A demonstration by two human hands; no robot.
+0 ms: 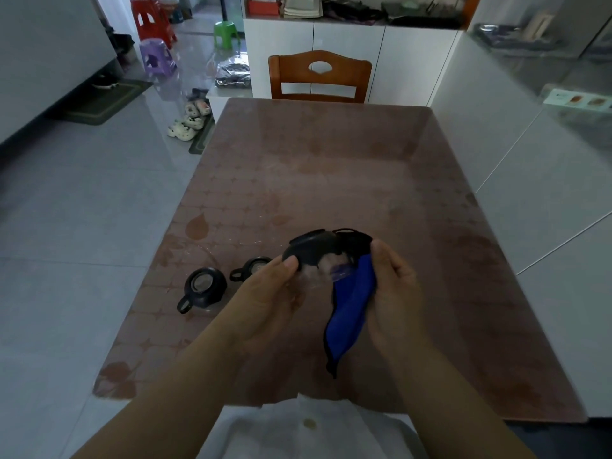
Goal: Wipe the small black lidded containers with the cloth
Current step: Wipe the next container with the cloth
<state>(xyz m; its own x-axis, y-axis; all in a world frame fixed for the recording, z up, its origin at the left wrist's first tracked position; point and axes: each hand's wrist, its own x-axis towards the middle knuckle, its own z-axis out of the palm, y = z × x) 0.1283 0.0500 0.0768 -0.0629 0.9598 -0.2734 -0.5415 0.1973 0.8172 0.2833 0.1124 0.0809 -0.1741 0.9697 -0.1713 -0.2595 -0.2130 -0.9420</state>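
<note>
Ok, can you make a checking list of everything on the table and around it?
Surface: glossy brown patterned table.
Job's things: held container, black lid, above the table, blue cloth against its right side; second container and third container stand on the table to its left.
Clutter: nothing seen.
Hands: left hand grips the held container; right hand holds the blue cloth.
Cables: nothing seen.
Surroundings: wooden chair at the far end; plastic stools and shoes on the floor, left; white cabinets behind.

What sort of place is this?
Likely a home dining area: a covered table with a wooden chair at its far end, white cabinets behind, and slippers on the tiled floor.
</note>
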